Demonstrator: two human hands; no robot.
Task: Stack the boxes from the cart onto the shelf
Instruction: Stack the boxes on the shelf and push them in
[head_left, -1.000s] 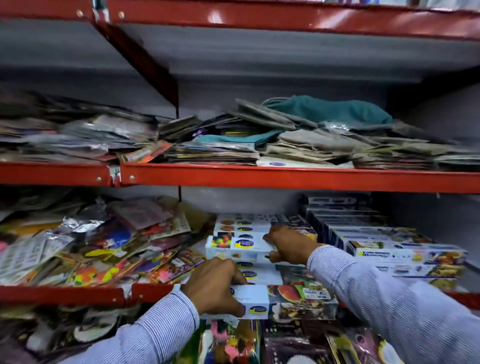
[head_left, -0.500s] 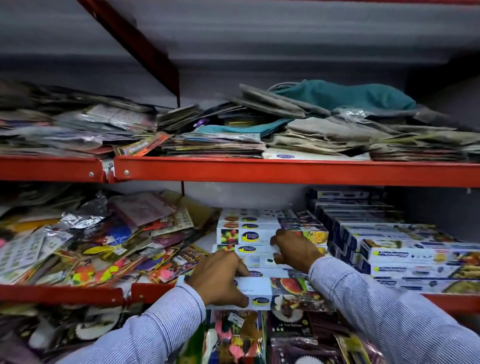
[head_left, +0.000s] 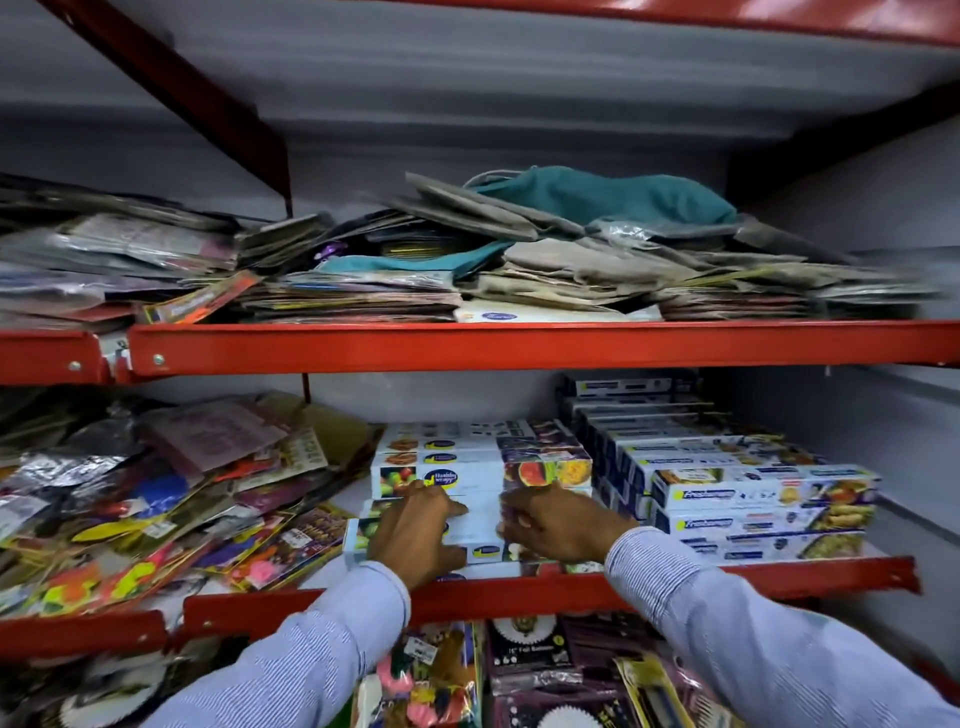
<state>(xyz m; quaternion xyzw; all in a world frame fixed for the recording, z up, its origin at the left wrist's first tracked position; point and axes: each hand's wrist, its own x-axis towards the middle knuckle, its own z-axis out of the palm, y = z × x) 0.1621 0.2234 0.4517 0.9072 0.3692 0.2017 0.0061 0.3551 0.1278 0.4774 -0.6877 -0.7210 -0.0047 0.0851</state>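
A stack of long white wrap boxes with fruit pictures (head_left: 478, 465) sits on the middle red shelf (head_left: 545, 590). My left hand (head_left: 415, 530) lies flat on the left end of the front lower box (head_left: 480, 551), fingers curled over its top edge. My right hand (head_left: 558, 525) presses on the right half of the same row of boxes. Both sleeves are striped light blue. The cart is out of view.
A taller stack of blue-and-white wrap boxes (head_left: 753, 499) fills the shelf's right side. Loose colourful packets (head_left: 156, 504) are heaped to the left. Flat cloth and paper packs (head_left: 519, 260) cover the shelf above. More packets hang below the shelf edge (head_left: 441, 675).
The front box has slid back from overhanging the shelf edge onto the shelf. Both hands moved forward with it, and the left hand came up closer to the right.
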